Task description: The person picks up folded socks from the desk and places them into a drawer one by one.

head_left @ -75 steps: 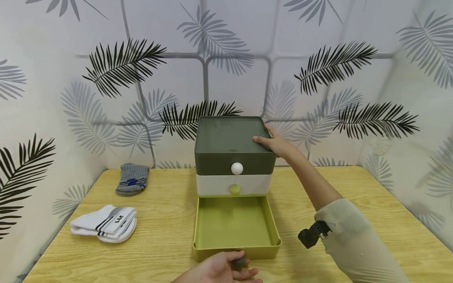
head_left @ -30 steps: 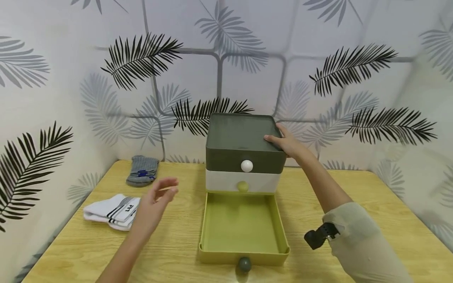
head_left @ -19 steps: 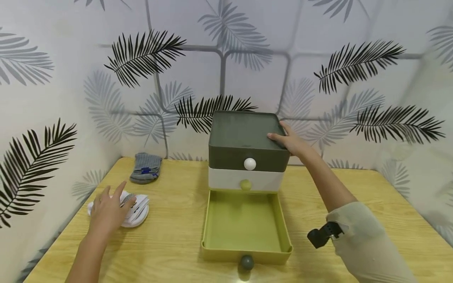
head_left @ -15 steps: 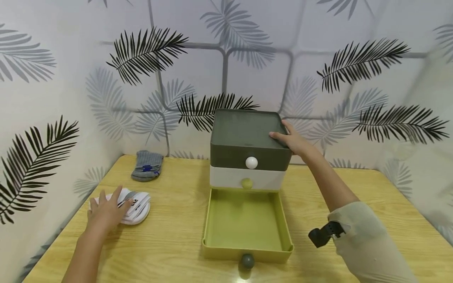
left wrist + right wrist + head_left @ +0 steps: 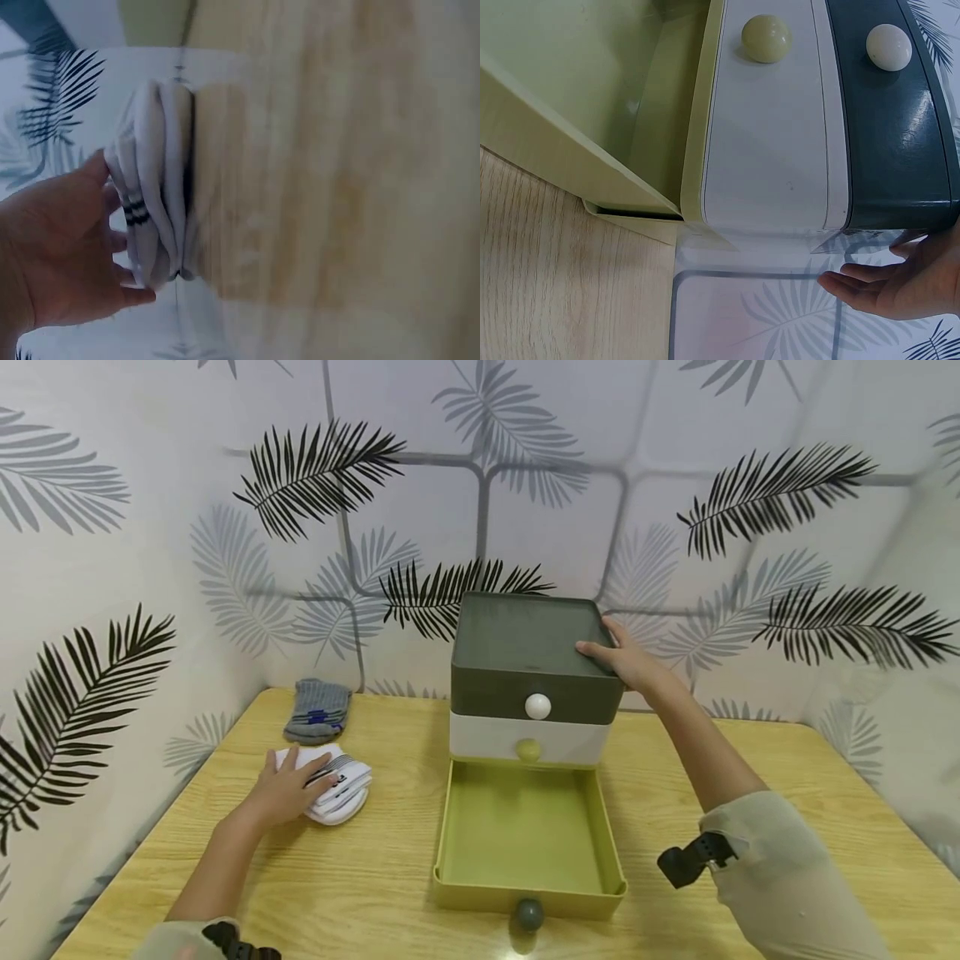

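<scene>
My left hand point(image 5: 281, 793) grips a folded pair of white socks point(image 5: 347, 783) with dark stripes, at the left of the table. In the left wrist view the thumb lies on one side of the socks point(image 5: 154, 172) and the fingers on the other. My right hand point(image 5: 633, 662) holds the upper right edge of a small drawer box point(image 5: 525, 639), thumb on the top and fingers down the side. The box has a dark green tier, a white one and a yellow-green bottom drawer point(image 5: 525, 827), pulled out with nothing in it.
Folded grey socks point(image 5: 318, 710) with blue marks lie behind the white pair, near the back left edge. A dark round knob point(image 5: 529, 914) sticks out from the open drawer's front. A leaf-patterned wall covering point(image 5: 390, 527) stands behind the wooden table point(image 5: 360, 885).
My left hand has left the drawer's knob, reached over the white socks and taken hold of them. Socks and hand have shifted right. My right hand stays on the drawer box.
</scene>
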### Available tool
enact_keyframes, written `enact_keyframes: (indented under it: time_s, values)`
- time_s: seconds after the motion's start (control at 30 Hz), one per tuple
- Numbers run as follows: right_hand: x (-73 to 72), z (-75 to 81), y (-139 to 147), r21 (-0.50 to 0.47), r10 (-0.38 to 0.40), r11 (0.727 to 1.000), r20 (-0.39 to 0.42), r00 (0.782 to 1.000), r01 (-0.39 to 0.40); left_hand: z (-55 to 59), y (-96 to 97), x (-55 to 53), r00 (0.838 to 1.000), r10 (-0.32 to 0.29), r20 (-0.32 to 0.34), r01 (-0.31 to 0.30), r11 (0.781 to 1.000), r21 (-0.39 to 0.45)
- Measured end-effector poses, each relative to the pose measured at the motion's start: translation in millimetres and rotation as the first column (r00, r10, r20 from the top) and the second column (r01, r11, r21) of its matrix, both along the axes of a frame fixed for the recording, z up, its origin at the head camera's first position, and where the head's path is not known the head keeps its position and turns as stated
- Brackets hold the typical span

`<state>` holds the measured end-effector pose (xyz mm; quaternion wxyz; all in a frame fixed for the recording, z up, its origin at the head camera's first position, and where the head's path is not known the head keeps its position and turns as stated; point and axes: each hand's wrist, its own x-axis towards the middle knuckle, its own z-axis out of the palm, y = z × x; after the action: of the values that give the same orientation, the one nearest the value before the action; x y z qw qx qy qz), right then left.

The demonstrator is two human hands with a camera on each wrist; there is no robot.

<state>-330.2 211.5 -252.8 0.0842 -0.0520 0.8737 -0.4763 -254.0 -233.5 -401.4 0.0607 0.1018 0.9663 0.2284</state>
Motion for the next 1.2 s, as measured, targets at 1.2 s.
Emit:
enact_keyframes:
  time_s: [1.2]
  values:
    - [-0.1, -1.9, 2.0, -0.019, -0.007, 1.000, -0.014, 1.000, 0.007, 10.2, 63.5, -19.7, 0.993, -0.010, 0.120, -0.008, 0.989, 0.151]
